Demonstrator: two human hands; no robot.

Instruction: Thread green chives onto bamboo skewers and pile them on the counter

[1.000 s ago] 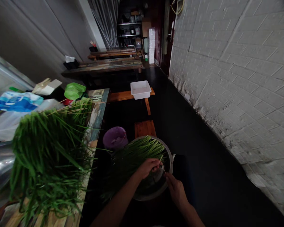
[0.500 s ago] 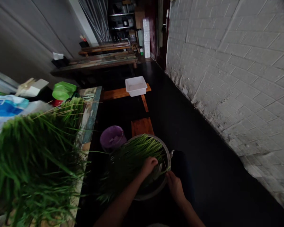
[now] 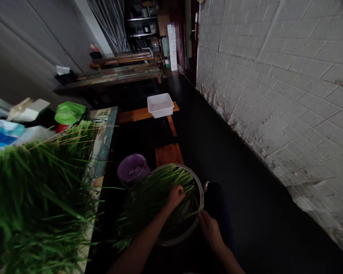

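A wide round basin [image 3: 200,186] holds a heap of garlic chives [image 3: 157,192], their pale cut ends toward the far right. Over the heap, my left hand [image 3: 175,196] is closed with its fingers curled; what they hold, if anything, is hidden. My right hand [image 3: 210,228] pinches the end of a pale green chive at the basin's right rim. On the table to the left lies a much larger pile of garlic chives [image 3: 40,190], its leaves hanging over the edge.
A purple bucket [image 3: 133,169] stands just beyond the basin. Behind are a wooden stool [image 3: 169,153] and a bench [image 3: 134,115] bearing a white tub [image 3: 160,105]. A green plastic bowl [image 3: 70,113] sits on the left table. A block wall [image 3: 274,87] runs along the right.
The view has swung slightly right, so most things sit further left. My left hand has shifted a little over the chives; my right hand stays at the rim, still pinching.
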